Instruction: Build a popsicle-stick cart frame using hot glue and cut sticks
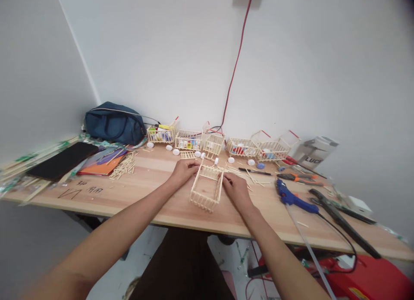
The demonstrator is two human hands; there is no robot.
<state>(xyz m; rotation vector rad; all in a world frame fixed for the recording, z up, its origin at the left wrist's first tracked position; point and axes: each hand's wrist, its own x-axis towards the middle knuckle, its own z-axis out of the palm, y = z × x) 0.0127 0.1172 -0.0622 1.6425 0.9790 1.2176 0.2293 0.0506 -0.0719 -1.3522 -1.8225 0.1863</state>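
A small open box frame of pale wooden sticks point(206, 189) stands on the wooden table point(155, 201) right in front of me. My left hand point(183, 170) is curled against the frame's far left corner, fingers closed on its top rail. My right hand point(235, 189) presses against the frame's right side, fingers bent round its rail. Both forearms reach in from the bottom edge.
Several finished stick baskets point(190, 139) line the wall, white caps point(176, 152) beside them. A blue bag point(114, 123) and coloured paper point(103, 162) lie left. A blue glue gun point(293, 197), pliers point(299, 177) and a black tool point(344, 224) lie right. Loose sticks point(124, 166) are scattered.
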